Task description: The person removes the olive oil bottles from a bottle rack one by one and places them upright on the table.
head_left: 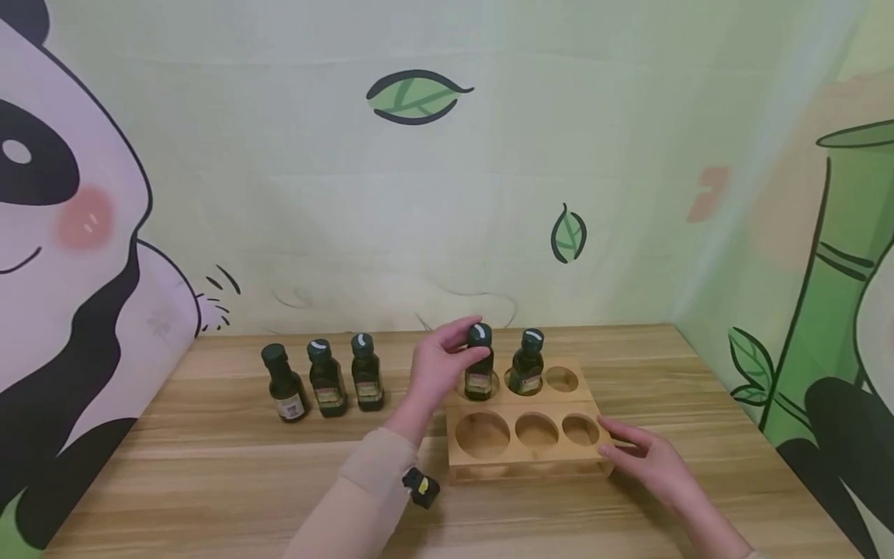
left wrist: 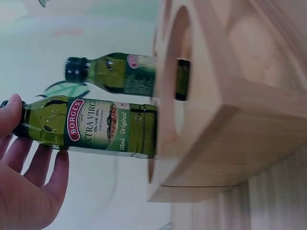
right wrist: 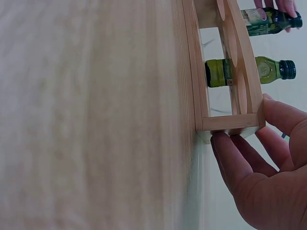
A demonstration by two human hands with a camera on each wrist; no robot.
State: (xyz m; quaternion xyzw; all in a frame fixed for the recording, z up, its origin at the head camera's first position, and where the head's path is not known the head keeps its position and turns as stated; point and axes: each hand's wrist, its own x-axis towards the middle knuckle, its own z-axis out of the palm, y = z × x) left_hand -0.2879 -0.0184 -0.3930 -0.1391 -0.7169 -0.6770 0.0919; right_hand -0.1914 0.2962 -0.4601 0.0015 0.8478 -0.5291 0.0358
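The left hand (left wrist: 29,189) grips an olive oil bottle (left wrist: 96,125) at a wooden rack (left wrist: 240,139) holding another bottle (left wrist: 117,74).

rack (head_left: 512,410): smooth, matt wood | bottles (left wrist: 91,125): glossy glass | caps (right wrist: 288,69): ridged plastic | tabletop (head_left: 349,481): wood-grained | backdrop (head_left: 279,155): matt cloth

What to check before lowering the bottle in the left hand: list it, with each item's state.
1. Left hand holding the green bottle near its cap: ok.
2. Right hand gripping the wooden rack at its right end: ok.
3. Green bottle roughly upright: ok.
4. Neighbouring bottle standing in the back-middle hole: ok.
5. Green bottle fully lowered: not ok; it sits higher than its neighbour.
6. Its base centred on the back-left hole: cannot tell.
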